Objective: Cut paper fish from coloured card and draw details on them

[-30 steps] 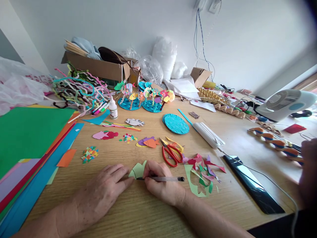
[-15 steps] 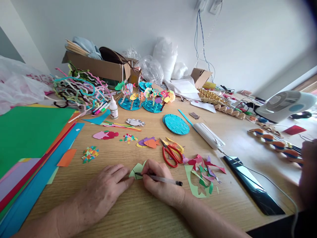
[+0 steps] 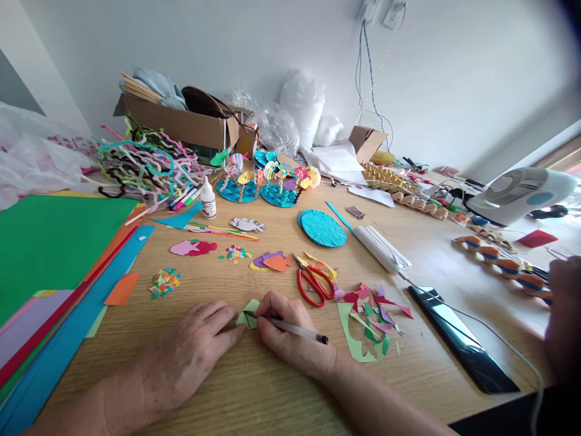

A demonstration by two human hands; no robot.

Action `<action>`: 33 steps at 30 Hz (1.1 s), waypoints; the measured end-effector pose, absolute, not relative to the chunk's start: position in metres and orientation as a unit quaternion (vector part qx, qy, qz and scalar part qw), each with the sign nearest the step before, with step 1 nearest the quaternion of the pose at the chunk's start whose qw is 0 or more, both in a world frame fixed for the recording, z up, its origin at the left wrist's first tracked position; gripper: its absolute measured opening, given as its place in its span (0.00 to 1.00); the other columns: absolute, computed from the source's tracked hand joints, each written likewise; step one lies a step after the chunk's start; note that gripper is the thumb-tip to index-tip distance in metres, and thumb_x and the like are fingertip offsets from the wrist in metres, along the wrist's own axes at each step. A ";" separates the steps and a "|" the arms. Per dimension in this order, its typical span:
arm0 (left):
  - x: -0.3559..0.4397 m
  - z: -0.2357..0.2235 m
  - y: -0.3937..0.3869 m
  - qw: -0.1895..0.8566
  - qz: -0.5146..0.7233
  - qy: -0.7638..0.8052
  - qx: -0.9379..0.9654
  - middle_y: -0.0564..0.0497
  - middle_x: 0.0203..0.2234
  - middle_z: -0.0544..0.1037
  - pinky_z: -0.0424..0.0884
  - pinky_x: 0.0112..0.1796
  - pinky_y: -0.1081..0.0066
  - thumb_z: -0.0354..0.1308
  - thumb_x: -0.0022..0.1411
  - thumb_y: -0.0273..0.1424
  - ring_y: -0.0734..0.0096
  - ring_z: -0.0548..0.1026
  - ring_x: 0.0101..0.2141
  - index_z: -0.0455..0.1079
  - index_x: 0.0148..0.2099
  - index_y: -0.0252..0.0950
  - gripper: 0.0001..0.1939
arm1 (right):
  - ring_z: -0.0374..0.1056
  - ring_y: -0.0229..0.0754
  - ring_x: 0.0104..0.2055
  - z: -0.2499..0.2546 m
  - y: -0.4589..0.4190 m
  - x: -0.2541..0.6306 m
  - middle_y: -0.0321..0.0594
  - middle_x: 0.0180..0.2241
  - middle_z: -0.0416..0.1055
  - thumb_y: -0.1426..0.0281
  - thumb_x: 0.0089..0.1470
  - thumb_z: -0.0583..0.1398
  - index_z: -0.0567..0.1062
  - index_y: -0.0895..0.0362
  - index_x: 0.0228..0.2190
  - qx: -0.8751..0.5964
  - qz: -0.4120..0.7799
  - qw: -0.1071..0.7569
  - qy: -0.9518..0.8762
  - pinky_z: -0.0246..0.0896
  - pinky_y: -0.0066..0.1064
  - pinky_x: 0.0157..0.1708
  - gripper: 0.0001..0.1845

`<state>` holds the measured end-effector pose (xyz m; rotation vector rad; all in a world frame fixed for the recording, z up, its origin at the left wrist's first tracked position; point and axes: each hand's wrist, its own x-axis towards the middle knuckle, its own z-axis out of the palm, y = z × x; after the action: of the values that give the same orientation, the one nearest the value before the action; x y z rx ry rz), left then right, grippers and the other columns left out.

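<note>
My right hand (image 3: 297, 333) grips a pen (image 3: 299, 330) with a clear barrel and black end cap. The pen's tip rests on a small light green paper cutout (image 3: 249, 316), where a dark line shows; part of the cutout is covered by my right fingers. My left hand (image 3: 200, 339) lies flat on the table, its fingertips at the cutout's left edge. Beyond the hands are purple and orange paper fish (image 3: 278, 262), pink and red paper fish (image 3: 194, 247) and red-handled scissors (image 3: 315, 284). A black-and-white fish drawing (image 3: 247, 224) lies farther back.
Coloured paper sheets (image 3: 59, 242) are stacked at left, near a confetti pile (image 3: 166, 283). A glue bottle (image 3: 209, 203) stands behind. Paper scraps (image 3: 370, 312), a dark phone (image 3: 463, 339) with a cable over it and a fan (image 3: 521, 194) are at right. Another person's hand (image 3: 565, 297) shows at the right edge.
My right hand and the pen have shifted slightly left across the green cutout, covering more of its right side. My left hand stays in place.
</note>
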<state>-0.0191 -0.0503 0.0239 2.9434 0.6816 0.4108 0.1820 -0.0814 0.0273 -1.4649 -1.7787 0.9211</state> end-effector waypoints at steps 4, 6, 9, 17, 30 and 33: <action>-0.020 0.024 -0.050 0.044 0.139 0.219 0.965 0.51 0.40 0.72 0.70 0.43 0.65 0.45 0.66 0.22 0.66 0.69 0.40 0.69 0.49 0.43 0.17 | 0.55 0.31 0.20 0.030 -0.082 0.182 0.29 0.18 0.61 0.78 0.43 0.54 0.66 0.56 0.23 -0.565 0.346 0.321 -0.677 0.49 0.22 0.21 0.05; -0.020 0.023 -0.050 0.039 0.144 0.221 0.964 0.51 0.40 0.72 0.70 0.44 0.65 0.45 0.66 0.23 0.66 0.69 0.40 0.70 0.49 0.44 0.17 | 0.53 0.31 0.19 0.032 -0.082 0.183 0.28 0.18 0.59 0.78 0.41 0.54 0.65 0.56 0.22 -0.569 0.344 0.320 -0.675 0.48 0.22 0.21 0.05; -0.021 0.023 -0.050 0.028 0.140 0.226 0.963 0.52 0.41 0.72 0.70 0.44 0.65 0.46 0.66 0.23 0.67 0.70 0.40 0.69 0.49 0.44 0.16 | 0.53 0.31 0.20 0.035 -0.084 0.184 0.29 0.18 0.58 0.78 0.40 0.53 0.63 0.56 0.21 -0.569 0.348 0.317 -0.674 0.46 0.22 0.20 0.05; -0.018 0.028 -0.050 0.005 0.127 0.226 0.966 0.52 0.39 0.73 0.72 0.41 0.66 0.47 0.65 0.23 0.66 0.71 0.39 0.70 0.46 0.43 0.14 | 0.54 0.32 0.21 0.033 -0.085 0.188 0.29 0.19 0.59 0.79 0.38 0.52 0.63 0.56 0.20 -0.545 0.368 0.324 -0.681 0.46 0.23 0.21 0.06; -0.020 0.025 -0.051 0.008 0.128 0.230 0.965 0.51 0.41 0.74 0.72 0.42 0.64 0.48 0.64 0.22 0.63 0.72 0.41 0.70 0.47 0.42 0.15 | 0.55 0.33 0.21 0.036 -0.087 0.189 0.30 0.18 0.60 0.78 0.39 0.52 0.63 0.56 0.21 -0.545 0.361 0.353 -0.669 0.48 0.23 0.21 0.05; -0.020 0.025 -0.051 0.002 0.135 0.227 0.965 0.51 0.44 0.74 0.71 0.43 0.64 0.46 0.63 0.19 0.63 0.71 0.43 0.70 0.47 0.42 0.17 | 0.55 0.33 0.19 0.034 -0.089 0.189 0.30 0.18 0.61 0.76 0.45 0.53 0.64 0.56 0.25 -0.548 0.359 0.377 -0.655 0.48 0.23 0.20 0.03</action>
<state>-0.0204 -0.0512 0.0245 3.0256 0.7120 0.4221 0.1890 -0.0885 0.0343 -1.4012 -1.6746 0.9194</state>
